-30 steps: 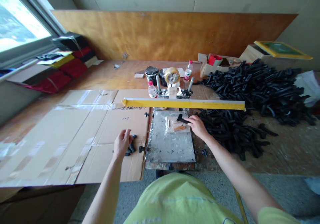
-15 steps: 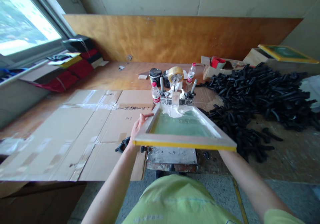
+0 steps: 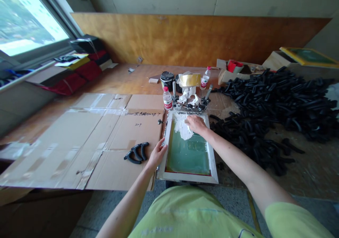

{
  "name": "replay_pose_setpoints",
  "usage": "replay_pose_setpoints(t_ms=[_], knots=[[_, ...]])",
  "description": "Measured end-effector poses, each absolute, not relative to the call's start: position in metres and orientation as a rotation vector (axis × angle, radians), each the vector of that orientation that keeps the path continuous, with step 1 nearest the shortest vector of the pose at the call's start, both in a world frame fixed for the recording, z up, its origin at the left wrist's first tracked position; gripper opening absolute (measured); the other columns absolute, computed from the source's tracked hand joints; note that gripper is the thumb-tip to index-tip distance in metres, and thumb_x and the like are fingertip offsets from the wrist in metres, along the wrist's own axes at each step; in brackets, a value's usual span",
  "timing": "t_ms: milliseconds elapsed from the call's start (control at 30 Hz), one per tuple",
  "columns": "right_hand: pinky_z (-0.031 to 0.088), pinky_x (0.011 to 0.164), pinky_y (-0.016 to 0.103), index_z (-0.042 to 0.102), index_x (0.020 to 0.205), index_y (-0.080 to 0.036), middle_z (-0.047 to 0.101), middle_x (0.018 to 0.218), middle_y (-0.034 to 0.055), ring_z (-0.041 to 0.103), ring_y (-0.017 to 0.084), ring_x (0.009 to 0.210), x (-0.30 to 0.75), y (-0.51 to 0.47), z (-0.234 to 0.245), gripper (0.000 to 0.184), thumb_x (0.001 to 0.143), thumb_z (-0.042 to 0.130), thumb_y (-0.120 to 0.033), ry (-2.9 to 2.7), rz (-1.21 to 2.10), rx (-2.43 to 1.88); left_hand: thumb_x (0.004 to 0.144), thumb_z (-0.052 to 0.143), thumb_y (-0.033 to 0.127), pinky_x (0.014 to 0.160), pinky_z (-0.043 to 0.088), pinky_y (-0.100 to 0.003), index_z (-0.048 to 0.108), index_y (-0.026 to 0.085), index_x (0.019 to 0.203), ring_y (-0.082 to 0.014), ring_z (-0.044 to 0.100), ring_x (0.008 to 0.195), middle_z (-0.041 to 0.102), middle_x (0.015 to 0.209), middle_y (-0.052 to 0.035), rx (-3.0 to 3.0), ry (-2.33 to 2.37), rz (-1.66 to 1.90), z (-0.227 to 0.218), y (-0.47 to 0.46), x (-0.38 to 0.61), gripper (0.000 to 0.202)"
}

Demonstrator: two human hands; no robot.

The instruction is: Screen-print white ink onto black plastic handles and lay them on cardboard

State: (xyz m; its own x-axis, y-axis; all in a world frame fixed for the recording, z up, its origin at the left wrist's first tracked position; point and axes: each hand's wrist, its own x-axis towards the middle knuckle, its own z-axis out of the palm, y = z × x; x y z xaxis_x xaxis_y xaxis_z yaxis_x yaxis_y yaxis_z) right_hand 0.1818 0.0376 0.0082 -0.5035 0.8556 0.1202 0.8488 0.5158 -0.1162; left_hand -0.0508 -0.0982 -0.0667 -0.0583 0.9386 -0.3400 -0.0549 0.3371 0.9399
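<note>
A screen printing frame (image 3: 214,163) with green mesh lies flat on the small stand before me. White ink (image 3: 185,130) is spread over the far part of its mesh. My left hand (image 3: 158,154) grips the frame's left rail. At the far end, my right hand (image 3: 196,124) is closed above the ink; what its fingers hold is hidden. Just behind it, a metal hinge clamp (image 3: 192,109) meets the frame, with white crumpled stuff and a roll of tape (image 3: 190,80) over it. Several black curved handle-like pieces (image 3: 136,153) rest on the cardboard to the left.
Flattened cardboard (image 3: 106,125) covers the table's left side. A large heap of black curved pieces (image 3: 265,103) lies at right. Two red-capped bottles, one near (image 3: 167,99) and one farther back (image 3: 205,78), flank the clamp. A black-stained tub (image 3: 167,80) stands behind it.
The frame has swung down from its raised tilt to lie flat. My right hand has left the frame's near right corner for its far end. The white scraper-like piece at the clamp is no longer visible.
</note>
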Motion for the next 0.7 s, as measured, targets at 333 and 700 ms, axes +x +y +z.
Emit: replay_pose_setpoints(t_ms=[333,700], knots=[[0.041,0.072,0.027,0.065,0.079,-0.019,0.065,0.081,0.0038,0.057,0.019,0.082,0.213,0.012,0.019,0.014,0.078,0.055,-0.009,-2.718,0.279,-1.065,0.071,0.071,0.05,0.058,0.048,-0.022,0.052,0.021,0.135,-0.0153,0.063,0.067,0.069,0.08,-0.0025,0.826,1.354,1.029,-0.06,-0.101,-0.05,0.073],[0.045,0.075,0.028,0.066,0.107,-0.024,0.067,0.096,0.0024,0.06,0.019,0.088,0.206,0.014,0.021,0.023,0.085,0.061,-0.023,-2.566,0.258,-1.159,0.069,0.072,0.049,0.058,0.049,-0.023,0.05,0.022,0.135,-0.0163,0.064,0.067,0.07,0.081,-0.0028,0.784,1.33,1.014,-0.038,-0.103,-0.049,0.075]])
